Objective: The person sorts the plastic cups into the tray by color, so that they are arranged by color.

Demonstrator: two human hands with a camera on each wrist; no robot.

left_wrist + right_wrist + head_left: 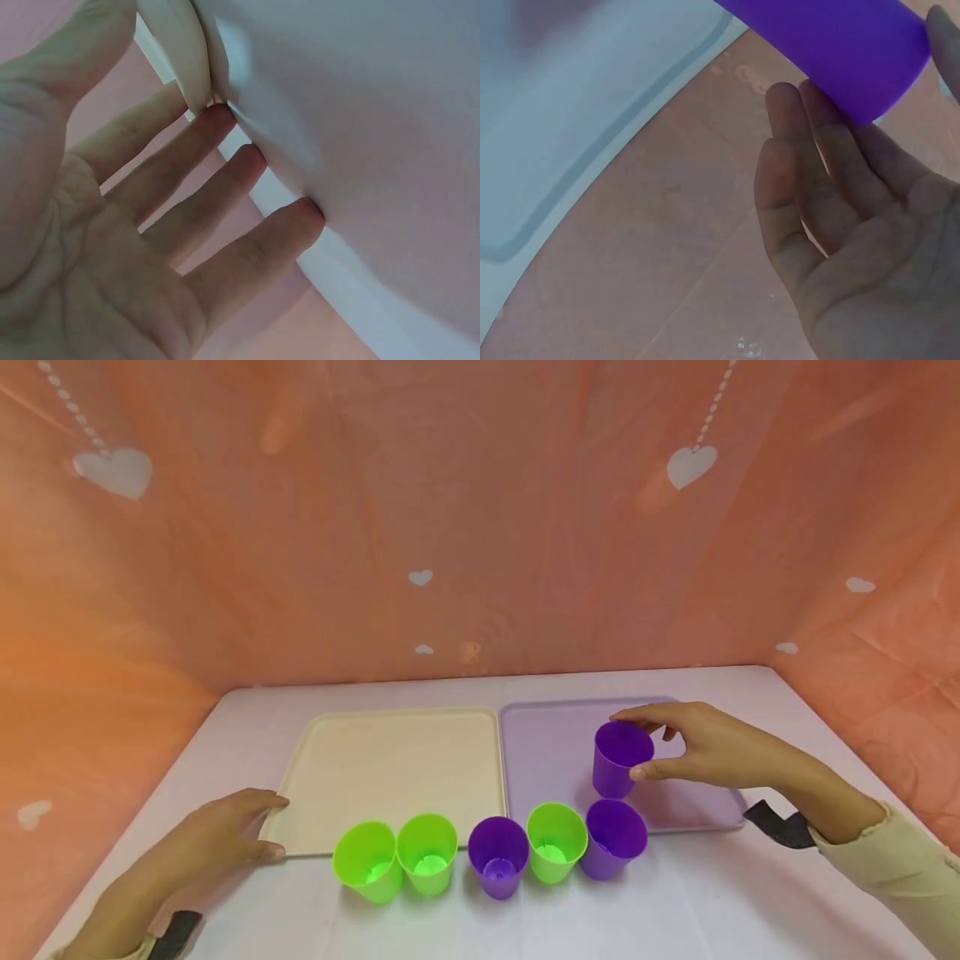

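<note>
My right hand (701,747) holds a purple cup (617,770) by its sides, thumb near and fingers beyond, over the lilac tray (551,739). The cup's mouth faces up. In the right wrist view, part of the purple cup (855,56) shows between thumb and fingers. At the left edge of the cream tray (405,760), my left hand (213,835) touches the rim with its fingertips. Seen from the left wrist, the fingers (247,255) stretch out fairly straight, with their tips against a pale edge.
Along the trays' front edges stands a row of cups: a green cup (367,864), another green cup (427,856), a purple cup (498,860), a third green cup (557,843) and a second purple cup (613,842). An orange curtain (450,527) surrounds the white table (300,910).
</note>
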